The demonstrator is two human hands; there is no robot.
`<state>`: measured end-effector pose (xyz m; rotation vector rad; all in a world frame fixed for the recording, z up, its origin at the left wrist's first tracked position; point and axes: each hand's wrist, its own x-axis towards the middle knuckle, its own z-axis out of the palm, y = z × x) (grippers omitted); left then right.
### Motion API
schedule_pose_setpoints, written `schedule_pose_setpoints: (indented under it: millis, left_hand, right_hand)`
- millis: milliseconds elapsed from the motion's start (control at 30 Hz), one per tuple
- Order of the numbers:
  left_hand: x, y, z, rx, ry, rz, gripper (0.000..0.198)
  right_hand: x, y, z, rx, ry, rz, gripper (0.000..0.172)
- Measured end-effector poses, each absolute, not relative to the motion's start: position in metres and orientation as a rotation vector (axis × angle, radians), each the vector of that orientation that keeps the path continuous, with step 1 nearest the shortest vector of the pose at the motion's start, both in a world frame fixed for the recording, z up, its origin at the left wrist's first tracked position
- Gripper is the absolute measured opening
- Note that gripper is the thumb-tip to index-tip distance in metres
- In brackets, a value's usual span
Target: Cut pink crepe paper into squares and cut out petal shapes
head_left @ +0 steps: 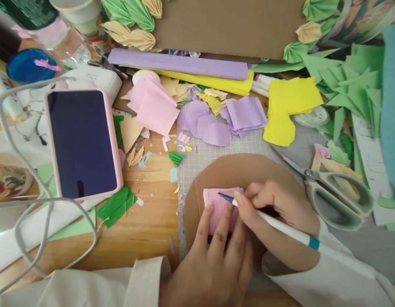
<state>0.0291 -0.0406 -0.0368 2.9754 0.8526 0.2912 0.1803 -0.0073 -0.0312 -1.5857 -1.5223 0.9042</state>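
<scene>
A small pink paper square (pixel 216 198) lies on a round brown cardboard disc (pixel 194 200). My left hand (pixel 216 260) rests flat with its fingers spread, the fingertips pressing on the pink square. A white marker (pixel 287 229) with a blue tip and a teal band is pinched in my right hand (pixel 280 217). The marker's tip is at the upper middle of the pink square; whether it touches the paper is hard to tell. To the right of the disc, scissors (pixel 328 187) with grey-green handles lie with their blades pointing up and left.
Behind the disc are pink sheets (pixel 155 106), purple pieces (pixel 244 114), yellow pieces (pixel 290 102) and a purple roll (pixel 181 65). A phone (pixel 84 143) and a looping white cable (pixel 50 213) lie left. Green paper leaves (pixel 357 81) pile up right, and a bottle (pixel 61 36) stands back left.
</scene>
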Motion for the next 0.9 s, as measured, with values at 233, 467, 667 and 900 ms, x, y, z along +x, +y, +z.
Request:
schedule_pose_setpoints:
  millis: [233, 467, 667, 900]
  left_hand:
    - [0.0294, -0.0392, -0.037, 2.977, 0.85, 0.275, 0.042]
    - [0.0296, -0.0388, -0.0362, 2.98, 0.853, 0.285, 0.041]
    - [0.0292, -0.0397, -0.0371, 2.985, 0.847, 0.294, 0.04]
    - [0.03, -0.0398, -0.0375, 2.965, 0.859, 0.29, 0.04]
  right_hand:
    - [0.1818, -0.0098, -0.0302, -1.627, -1.652, 0.853, 0.031]
    - [0.1819, -0.0088, -0.0278, -1.648, -1.648, 0.861, 0.03]
    - [0.183, -0.009, -0.0307, -1.609, -1.578, 0.939, 0.03]
    - [0.1826, -0.0088, -0.0294, -1.573, -1.625, 1.0, 0.031]
